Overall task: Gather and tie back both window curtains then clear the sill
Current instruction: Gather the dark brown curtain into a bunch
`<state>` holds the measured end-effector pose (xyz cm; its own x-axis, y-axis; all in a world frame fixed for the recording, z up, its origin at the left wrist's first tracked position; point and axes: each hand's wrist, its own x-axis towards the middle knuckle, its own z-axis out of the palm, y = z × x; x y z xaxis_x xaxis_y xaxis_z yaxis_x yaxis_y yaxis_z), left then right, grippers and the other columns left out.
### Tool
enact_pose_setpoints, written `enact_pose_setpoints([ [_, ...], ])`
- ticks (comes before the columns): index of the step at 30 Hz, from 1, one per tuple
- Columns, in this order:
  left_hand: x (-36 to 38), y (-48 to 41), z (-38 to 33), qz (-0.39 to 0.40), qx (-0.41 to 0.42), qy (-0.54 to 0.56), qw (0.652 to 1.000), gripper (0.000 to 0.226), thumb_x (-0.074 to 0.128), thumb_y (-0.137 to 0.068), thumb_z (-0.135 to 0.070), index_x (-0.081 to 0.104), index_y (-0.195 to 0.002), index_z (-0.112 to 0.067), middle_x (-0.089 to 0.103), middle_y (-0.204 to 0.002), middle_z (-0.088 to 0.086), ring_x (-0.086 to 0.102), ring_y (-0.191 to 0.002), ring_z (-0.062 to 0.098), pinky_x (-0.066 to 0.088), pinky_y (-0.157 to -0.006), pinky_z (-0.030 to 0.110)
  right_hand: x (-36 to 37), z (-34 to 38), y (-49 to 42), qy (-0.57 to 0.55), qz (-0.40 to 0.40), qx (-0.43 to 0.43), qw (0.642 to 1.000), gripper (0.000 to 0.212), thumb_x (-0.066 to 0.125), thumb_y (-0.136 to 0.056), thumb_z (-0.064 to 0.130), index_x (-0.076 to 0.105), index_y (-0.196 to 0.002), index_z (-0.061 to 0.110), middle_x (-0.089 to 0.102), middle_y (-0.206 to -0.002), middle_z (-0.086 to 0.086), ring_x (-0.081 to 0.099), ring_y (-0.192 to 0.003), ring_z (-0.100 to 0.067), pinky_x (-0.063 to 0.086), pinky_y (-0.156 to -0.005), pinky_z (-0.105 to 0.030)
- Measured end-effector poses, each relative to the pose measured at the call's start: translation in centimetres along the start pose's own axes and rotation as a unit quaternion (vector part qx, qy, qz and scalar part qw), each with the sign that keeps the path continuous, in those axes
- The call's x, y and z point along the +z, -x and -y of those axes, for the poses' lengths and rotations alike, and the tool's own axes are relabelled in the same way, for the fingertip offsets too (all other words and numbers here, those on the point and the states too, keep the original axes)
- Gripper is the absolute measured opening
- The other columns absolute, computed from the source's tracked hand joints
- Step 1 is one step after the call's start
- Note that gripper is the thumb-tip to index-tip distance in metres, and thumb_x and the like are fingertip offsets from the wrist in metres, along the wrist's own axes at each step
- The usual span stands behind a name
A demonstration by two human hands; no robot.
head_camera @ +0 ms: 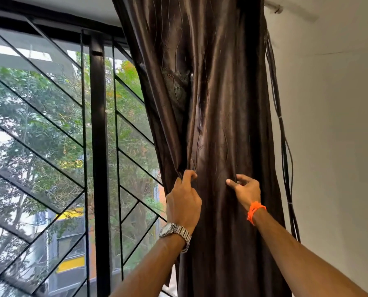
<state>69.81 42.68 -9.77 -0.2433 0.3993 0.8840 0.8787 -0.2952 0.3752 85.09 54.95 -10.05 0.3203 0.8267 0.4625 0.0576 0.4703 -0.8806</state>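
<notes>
Bare forearms; silver metal watch [174,231] left wrist; orange thread band [254,211] right.

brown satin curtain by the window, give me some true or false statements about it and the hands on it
1. The brown satin curtain is bunched at the window's right side, next to the white wall. True.
2. The left hand wears an orange thread band. False: it wears a silver metal wristwatch; the orange thread wristband is on the right hand.
3. Both hands pinch folds of the curtain. True.
4. A tie-back is wrapped around the curtain. False: none shows.
5. The black metal window grille is hidden behind the curtain. False: it is in plain view to the left.
</notes>
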Motion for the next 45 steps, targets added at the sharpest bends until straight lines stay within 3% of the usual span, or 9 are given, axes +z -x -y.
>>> enact_pose_setpoints([
  [3,0.3,-0.3,-0.8,0.01,-0.013,0.023,1.0,0.048,0.045,-0.083,-0.004,0.041,-0.116,-0.038,0.056,-0.09,-0.006,0.058,-0.064,0.02,0.038,-0.051,0.027,-0.1,0.9,1.5,0.001,-0.04,-0.041,0.998,0.005,0.074,-0.08,0.014,0.074,-0.085,0.012,0.072,-0.078,-0.004,0.068,-0.077,-0.02,0.057,-0.075,-0.029],
  [6,0.6,-0.7,-1.4,0.004,0.0,0.023,1.0,0.064,0.047,-0.079,-0.002,0.036,-0.129,-0.041,0.051,-0.099,-0.001,0.053,-0.06,0.019,0.047,-0.056,0.034,-0.2,2.4,3.2,0.008,-0.087,-0.107,0.99,0.009,0.06,-0.086,0.007,0.063,-0.078,0.008,0.063,-0.071,-0.006,0.059,-0.068,-0.021,0.045,-0.058,-0.016],
  [10,1.1,-1.5,-2.1,0.022,0.01,0.0,1.0,0.071,0.048,-0.077,-0.006,0.035,-0.136,-0.044,0.05,-0.108,0.006,0.056,-0.064,0.024,0.044,-0.058,0.031,0.7,3.7,4.1,0.067,-0.081,-0.155,0.982,0.022,0.049,-0.082,0.006,0.062,-0.099,0.003,0.069,-0.089,-0.014,0.064,-0.083,-0.028,0.052,-0.078,-0.034],
  [14,1.0,-2.3,-2.4,-0.008,0.0,0.004,1.0,0.049,0.054,-0.081,-0.021,0.05,-0.128,-0.036,0.051,-0.109,0.007,0.059,-0.083,0.025,0.053,-0.07,0.036,1.0,4.8,5.0,0.064,-0.075,-0.157,0.983,0.033,0.046,-0.083,0.016,0.063,-0.108,0.003,0.07,-0.093,-0.012,0.066,-0.088,-0.028,0.054,-0.085,-0.045],
  [19,0.2,-4.2,-1.7,-0.009,0.004,0.008,1.0,0.045,0.06,-0.084,-0.007,0.056,-0.121,-0.032,0.054,-0.105,0.003,0.064,-0.083,0.027,0.048,-0.068,0.034,0.6,6.1,4.7,0.113,-0.032,-0.144,0.983,0.057,0.077,-0.078,0.043,0.063,-0.123,0.01,0.073,-0.096,-0.001,0.068,-0.089,-0.015,0.056,-0.089,-0.032],
  [24,0.3,-4.2,-1.5,0.017,0.007,0.015,1.0,0.049,0.051,-0.08,-0.003,0.063,-0.118,-0.032,0.061,-0.102,0.006,0.063,-0.089,0.03,0.041,-0.068,0.03,0.2,6.2,4.0,0.181,-0.042,-0.1,0.977,0.02,0.07,-0.084,0.032,0.073,-0.096,0.016,0.073,-0.09,-0.006,0.069,-0.092,-0.029,0.057,-0.085,-0.041],
  [29,1.8,-5.0,-1.7,0.057,0.02,-0.007,0.998,0.051,0.052,-0.087,-0.015,0.053,-0.134,-0.036,0.062,-0.116,0.011,0.063,-0.1,0.036,0.05,-0.082,0.039,1.3,6.7,5.4,0.245,-0.03,-0.151,0.957,0.022,0.057,-0.093,0.028,0.07,-0.097,0.01,0.071,-0.099,-0.016,0.065,-0.097,-0.039,0.055,-0.082,-0.044],
  [38,2.0,-6.1,-2.6,0.096,0.058,0.02,0.994,0.056,0.051,-0.089,-0.02,0.041,-0.143,-0.033,0.067,-0.102,0.015,0.063,-0.095,0.036,0.049,-0.077,0.04,2.7,7.4,7.0,0.238,0.022,-0.181,0.954,0.021,0.045,-0.097,0.014,0.063,-0.094,0.003,0.066,-0.097,-0.021,0.062,-0.093,-0.043,0.053,-0.074,-0.044],
  [45,1.3,-5.3,-3.1,0.111,0.071,0.057,0.99,0.081,0.046,-0.088,-0.012,0.005,-0.151,-0.044,0.052,-0.064,0.004,0.051,-0.056,0.024,0.035,-0.056,0.033,2.7,6.0,7.9,0.246,0.056,-0.222,0.942,0.007,0.055,-0.093,0.009,0.06,-0.094,0.004,0.069,-0.094,-0.017,0.065,-0.088,-0.036,0.053,-0.071,-0.037],
])
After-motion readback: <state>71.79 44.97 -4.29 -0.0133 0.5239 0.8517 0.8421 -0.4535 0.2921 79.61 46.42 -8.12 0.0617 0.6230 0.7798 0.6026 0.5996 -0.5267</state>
